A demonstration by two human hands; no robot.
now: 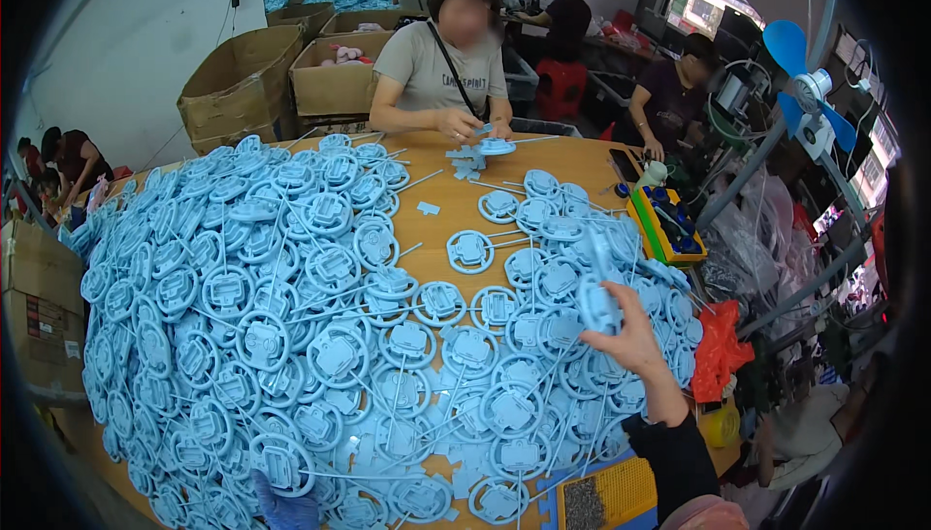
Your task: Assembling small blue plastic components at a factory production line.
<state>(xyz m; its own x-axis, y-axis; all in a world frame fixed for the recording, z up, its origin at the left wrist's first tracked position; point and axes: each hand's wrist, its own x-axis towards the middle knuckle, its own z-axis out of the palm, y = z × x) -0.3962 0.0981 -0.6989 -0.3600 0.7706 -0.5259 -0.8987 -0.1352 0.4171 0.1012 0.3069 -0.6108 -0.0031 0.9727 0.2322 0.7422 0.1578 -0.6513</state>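
Heap of light-blue round plastic parts (pixel 262 326), ring frames on thin sprue rods, dumped loose left of the yellow tray (pixel 613 493) and spreading across the wooden surface (pixel 436 229). Left hand: not in view. Thinner scatter of the same parts (pixel 543 268) above the tray, laid flat, apparently for easy picking. Right hand (pixel 630 341), above and right of the tray, dark sleeve; fingers closed on one blue part (pixel 598 299), lifted clear of the scatter. Co-worker (pixel 446 55) seated at far edge, handling like parts.

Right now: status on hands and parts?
Right hand grips one blue ring part above the pile. Left hand not in view. Co-worker's hands across table, apart.
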